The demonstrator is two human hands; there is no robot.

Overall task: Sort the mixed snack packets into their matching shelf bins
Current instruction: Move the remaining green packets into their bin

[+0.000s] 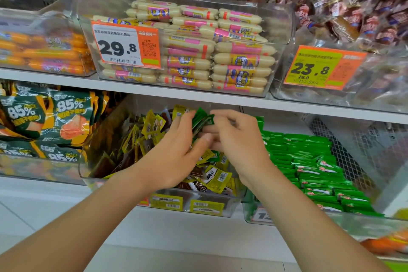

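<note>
A small bundle of green packets (202, 120) sits upright between the two hands, above the far middle of the clear bin of yellow packets (167, 203) on the lower shelf. The left hand (174, 150) grips the bundle from the left, fingers reaching up its side and thumb tucked under it. The right hand (239, 137) meets it from the right with fingers curled tight, pinching the bundle's right edge (its thumb is hidden behind the fingers). The bin under the hands holds a loose jumble of yellow and brown packets. Just to its right, the bin of green packets (320, 161) is stacked in neat rows. To the left lie dark green bags (44, 117) printed 85%. On the upper shelf, a clear bin of white sausages (238, 59) carries a 29.8 price tag (125, 47).
</note>
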